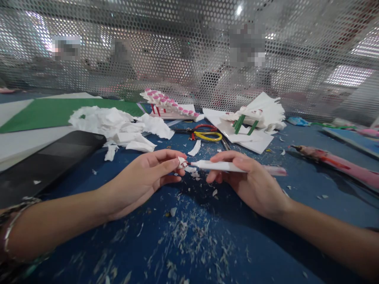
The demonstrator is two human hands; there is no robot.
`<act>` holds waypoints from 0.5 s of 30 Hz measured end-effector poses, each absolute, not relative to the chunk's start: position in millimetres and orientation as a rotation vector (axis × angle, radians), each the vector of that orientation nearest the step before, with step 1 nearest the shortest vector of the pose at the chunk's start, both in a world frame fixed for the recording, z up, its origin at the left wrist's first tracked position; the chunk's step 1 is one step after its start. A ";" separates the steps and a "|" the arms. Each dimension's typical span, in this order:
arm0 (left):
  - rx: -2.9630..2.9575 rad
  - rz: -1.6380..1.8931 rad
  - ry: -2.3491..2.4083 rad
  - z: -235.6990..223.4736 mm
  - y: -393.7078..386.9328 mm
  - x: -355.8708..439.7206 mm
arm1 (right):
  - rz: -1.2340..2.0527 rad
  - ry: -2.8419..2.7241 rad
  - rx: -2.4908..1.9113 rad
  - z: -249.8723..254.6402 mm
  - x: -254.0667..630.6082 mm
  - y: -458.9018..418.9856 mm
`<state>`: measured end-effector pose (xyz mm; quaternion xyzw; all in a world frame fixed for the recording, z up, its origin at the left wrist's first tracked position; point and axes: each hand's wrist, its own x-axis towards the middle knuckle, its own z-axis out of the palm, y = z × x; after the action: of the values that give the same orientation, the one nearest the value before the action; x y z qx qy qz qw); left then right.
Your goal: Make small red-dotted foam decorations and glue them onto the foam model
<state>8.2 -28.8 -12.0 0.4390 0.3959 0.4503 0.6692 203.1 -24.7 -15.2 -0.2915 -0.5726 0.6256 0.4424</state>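
Note:
Between thumb and fingertips, my left hand (148,177) pinches a small crumpled white piece (182,162) with dark red marks on it. A white marker pen (219,165) with a dark tip is gripped in my right hand (251,181). Its tip points left and meets the edge of the white piece, or comes very close to it. Just beyond my hands lie scissors (208,135) with a yellow and a red handle loop, and a loose white scrap (194,148). My fingers partly hide the white piece.
Crumpled white paper (115,124) and a black phone (59,157) are at left. Behind stand a pink-and-white model (168,103) and a white one on green posts (251,118). At right lies a pink tool (340,161). Shreds litter the blue table (207,252) before a perforated metal screen (183,51).

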 end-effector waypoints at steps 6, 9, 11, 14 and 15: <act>0.966 1.025 0.907 -10.7 -28.3 9.4 | 1.566 -1.441 -0.696 -15.7 203.2 -24.8; 0.952 1.028 0.923 -10.1 -27.9 10.2 | 1.555 -1.447 -0.705 -15.9 203.2 -25.0; 0.957 1.030 0.929 -9.8 -27.7 10.7 | 1.550 -1.445 -0.707 -15.7 203.2 -25.3; 0.962 1.017 0.951 -9.7 -27.7 10.9 | 1.542 -1.451 -0.720 -15.1 202.9 -25.9; 0.965 1.013 0.959 -9.7 -27.7 10.8 | 1.538 -1.455 -0.725 -14.9 202.7 -26.1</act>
<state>10.8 -27.7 -9.7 0.4265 0.4240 0.4478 0.6616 202.7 -26.1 -14.9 -0.2915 -0.5850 0.6181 0.4367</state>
